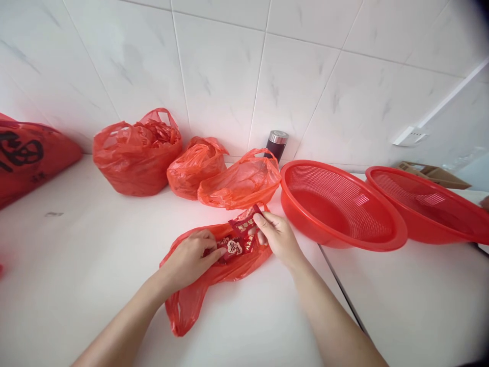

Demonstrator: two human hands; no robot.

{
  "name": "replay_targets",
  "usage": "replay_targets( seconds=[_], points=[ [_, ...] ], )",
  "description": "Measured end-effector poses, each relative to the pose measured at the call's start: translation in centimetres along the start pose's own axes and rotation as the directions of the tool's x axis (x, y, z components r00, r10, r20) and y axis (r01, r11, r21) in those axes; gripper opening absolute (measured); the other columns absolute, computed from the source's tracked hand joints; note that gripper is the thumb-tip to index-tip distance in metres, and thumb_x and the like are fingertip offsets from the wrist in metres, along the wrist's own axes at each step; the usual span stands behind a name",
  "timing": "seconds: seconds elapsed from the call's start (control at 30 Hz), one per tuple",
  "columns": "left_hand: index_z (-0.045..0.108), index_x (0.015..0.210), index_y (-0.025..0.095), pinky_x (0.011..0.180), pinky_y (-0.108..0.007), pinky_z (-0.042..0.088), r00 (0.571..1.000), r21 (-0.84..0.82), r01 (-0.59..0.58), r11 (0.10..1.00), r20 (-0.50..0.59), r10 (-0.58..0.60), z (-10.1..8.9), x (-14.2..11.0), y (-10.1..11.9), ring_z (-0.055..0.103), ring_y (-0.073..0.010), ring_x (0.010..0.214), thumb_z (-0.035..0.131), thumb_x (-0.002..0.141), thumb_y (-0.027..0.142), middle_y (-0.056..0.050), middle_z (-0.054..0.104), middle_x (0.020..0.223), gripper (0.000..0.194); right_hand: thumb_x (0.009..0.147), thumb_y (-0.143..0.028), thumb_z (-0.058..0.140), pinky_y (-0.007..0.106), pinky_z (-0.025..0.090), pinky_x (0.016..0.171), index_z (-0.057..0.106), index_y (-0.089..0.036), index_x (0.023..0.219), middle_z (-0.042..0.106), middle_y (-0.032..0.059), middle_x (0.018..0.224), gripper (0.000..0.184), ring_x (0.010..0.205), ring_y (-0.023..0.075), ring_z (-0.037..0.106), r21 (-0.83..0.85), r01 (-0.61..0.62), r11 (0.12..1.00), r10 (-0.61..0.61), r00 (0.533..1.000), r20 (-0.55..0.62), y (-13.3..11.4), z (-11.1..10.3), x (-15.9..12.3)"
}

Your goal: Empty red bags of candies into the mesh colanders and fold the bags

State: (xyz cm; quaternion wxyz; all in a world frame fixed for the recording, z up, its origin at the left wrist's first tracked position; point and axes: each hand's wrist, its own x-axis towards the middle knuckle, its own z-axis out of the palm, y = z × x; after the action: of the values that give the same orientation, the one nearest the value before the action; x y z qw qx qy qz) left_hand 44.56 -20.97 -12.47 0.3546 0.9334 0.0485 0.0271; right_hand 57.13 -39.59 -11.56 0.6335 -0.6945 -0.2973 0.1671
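Red plastic bag [233,275] lies open on the table, small packets [234,247] inside. My right hand [278,238] pinches one red packet [244,220] over it; my left hand [196,255] curls at the opening, grip unclear. That thin film could snag and spill everything.

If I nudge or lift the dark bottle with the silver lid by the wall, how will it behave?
The bottle is probably stiff, since its lid and body look hard. Being tall and narrow, it may tip if pushed near the top. Its smooth, rounded side could let it roll once down.
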Motion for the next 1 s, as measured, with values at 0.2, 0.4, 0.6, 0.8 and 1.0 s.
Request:
replay_targets(
  seconds=[0.2,0.4,0.6,0.8,1.0],
  points=[
    [0.056,0.072,0.025,0.061,-0.029,0.039,0.988,-0.083,0.107,0.991,-0.100,-0.115,-0.4,0.1,0.2,0.055,-0.0192,0.065,0.042,0.091,0.040,0.001,0.062,0.072,0.027,0.087,-0.020,0.052,0.029,0.051,0.078,0.072,-0.025,0.098,0.071,0.0007,0.101,0.023,0.088,0.0148,0.066,-0.138,0.131,0.982,-0.083,0.947,0.310,-0.5,-0.3,-0.5],
    [0.065,0.102,0.029,0.084,-0.033,0.044,0.994,-0.088,0.048,0.995,-0.097,-0.056,-0.3,0.1,0.3,0.061,-0.0230,0.096,0.046,0.090,0.038,-0.002,0.068,0.106,0.024,0.086,-0.007,0.042,0.032,0.047,0.090,0.071,-0.027,0.100,0.071,-0.0004,0.105,0.037,0.098,0.0155,0.064,-0.571,0.221,0.791,-0.100,0.967,0.235,1.0,-1.0,-0.1],
    [0.062,0.121,0.037,0.095,-0.042,0.042,0.998,0.071,-0.065,0.995,-0.023,0.067,1.1,0.1,-0.6,0.054,-0.0272,0.109,0.061,0.081,0.046,-0.003,0.059,0.121,0.041,0.077,-0.009,0.056,0.037,0.040,0.099,0.061,-0.024,0.122,0.064,0.0039,0.122,0.049,0.112,0.0206,0.056,-0.767,0.235,0.597,-0.003,0.957,0.290,1.3,-1.0,-0.3],
    [0.067,0.095,0.029,0.088,-0.039,0.046,0.998,0.045,-0.067,0.997,-0.019,0.068,1.2,0.4,-0.6,0.057,-0.0235,0.097,0.059,0.083,0.039,-0.003,0.061,0.108,0.017,0.076,-0.014,0.061,0.036,0.042,0.093,0.065,-0.023,0.112,0.065,0.0055,0.112,0.038,0.105,0.0214,0.058,-0.808,0.190,0.558,0.006,0.973,0.233,1.4,-1.2,-0.2],
    [0.066,0.080,0.027,0.086,-0.037,0.046,0.999,0.015,-0.038,0.999,-0.013,0.038,1.1,0.3,-0.5,0.058,-0.0220,0.094,0.058,0.084,0.038,-0.002,0.061,0.105,0.015,0.083,-0.026,0.059,0.029,0.045,0.073,0.066,-0.022,0.089,0.068,0.0005,0.090,0.010,0.076,0.0148,0.060,-0.566,0.036,0.824,-0.061,0.998,-0.025,1.4,-2.0,0.6]
  ],
)
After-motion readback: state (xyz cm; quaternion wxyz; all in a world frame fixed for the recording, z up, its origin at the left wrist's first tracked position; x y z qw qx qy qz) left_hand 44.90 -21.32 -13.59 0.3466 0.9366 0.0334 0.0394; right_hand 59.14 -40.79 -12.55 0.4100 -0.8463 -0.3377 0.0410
